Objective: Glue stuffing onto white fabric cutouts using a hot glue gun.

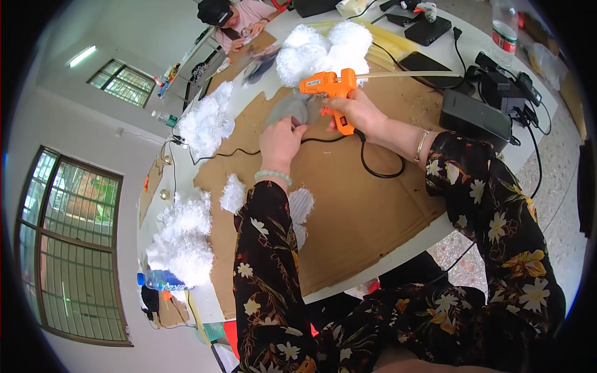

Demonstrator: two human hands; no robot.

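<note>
My right hand (362, 115) is wrapped round the grip of an orange hot glue gun (339, 87), its nozzle pointing left. A long pale glue stick (404, 74) runs out of the gun's back to the right. My left hand (278, 147) is closed, with fingertips on the near edge of a grey, sheer rounded piece (291, 110) just below the nozzle. Part of that piece is hidden by my fingers. Under both hands lies a large brown cardboard sheet (367, 199). Small white ridged scraps (301, 205) rest by my left forearm.
Shiny white fluffy bundles (303, 53) lie at the back, with more (183, 236) along the left. A black cord (385, 176) loops over the cardboard. To the right are a black box (476, 118), adapters and a phone (429, 68). A person (239, 22) works at the far side.
</note>
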